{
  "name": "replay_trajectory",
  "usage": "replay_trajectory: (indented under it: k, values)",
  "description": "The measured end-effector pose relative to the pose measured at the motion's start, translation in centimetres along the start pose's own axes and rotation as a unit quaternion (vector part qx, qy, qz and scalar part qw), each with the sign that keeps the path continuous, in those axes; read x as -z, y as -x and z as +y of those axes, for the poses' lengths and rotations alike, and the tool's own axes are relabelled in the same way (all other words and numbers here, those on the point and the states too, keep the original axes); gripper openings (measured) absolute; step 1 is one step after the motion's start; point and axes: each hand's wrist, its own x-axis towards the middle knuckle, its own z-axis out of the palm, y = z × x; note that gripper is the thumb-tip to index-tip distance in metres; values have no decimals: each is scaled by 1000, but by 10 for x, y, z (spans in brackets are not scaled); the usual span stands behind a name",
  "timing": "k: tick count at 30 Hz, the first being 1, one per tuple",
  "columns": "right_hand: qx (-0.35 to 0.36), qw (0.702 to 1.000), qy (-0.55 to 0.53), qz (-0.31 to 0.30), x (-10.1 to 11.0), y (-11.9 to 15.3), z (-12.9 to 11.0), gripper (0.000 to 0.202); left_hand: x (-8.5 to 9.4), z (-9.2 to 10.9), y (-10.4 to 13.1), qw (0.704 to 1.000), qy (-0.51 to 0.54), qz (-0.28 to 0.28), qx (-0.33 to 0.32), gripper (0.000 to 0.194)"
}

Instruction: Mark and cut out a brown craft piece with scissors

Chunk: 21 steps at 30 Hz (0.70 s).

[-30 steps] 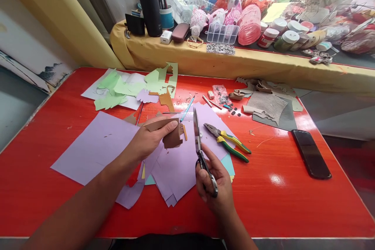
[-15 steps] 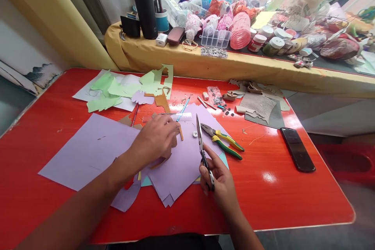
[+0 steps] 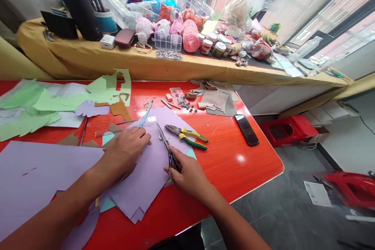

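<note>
My right hand grips a pair of scissors by the black handles, its blades pointing away and to the left over purple sheets. My left hand lies low over the same sheets, fingers curled together. A bit of a brown piece shows at its fingertips; the hand hides the rest. A round white button lies beside the blades, partly covered by them. Pliers with green and yellow handles rest just right of the scissors. A light blue pencil lies beyond my left hand.
A phone lies near the table's right edge. Grey leather-like scraps and small black rings are at the back. Green paper cutouts and a large purple sheet cover the left. Paint jars stand on the sill.
The view has swung to the right, so the table's contents appear further left. My left hand has lowered over the brown piece. The scissors stay in my right hand, tilted further left.
</note>
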Motion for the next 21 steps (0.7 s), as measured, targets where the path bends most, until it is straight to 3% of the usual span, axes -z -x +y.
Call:
replay_trajectory:
  k: [4,9,13,18,21]
  values:
    - [14,991,130,-33,10,-2,-8,72,-6,0,-3,1000,1,22,3,29]
    - [17,974,219,-50,15,-2,-16,70,-10,-2,-7,999,-2,38,1,38]
    - [37,964,257,-50,16,-1,-17,67,1,1,-8,998,38,45,26,33]
    - [86,955,280,-46,13,-1,-12,68,23,26,-3,970,169,154,83,18]
    - [114,951,285,-39,9,-2,-10,66,17,43,-4,956,237,162,53,20]
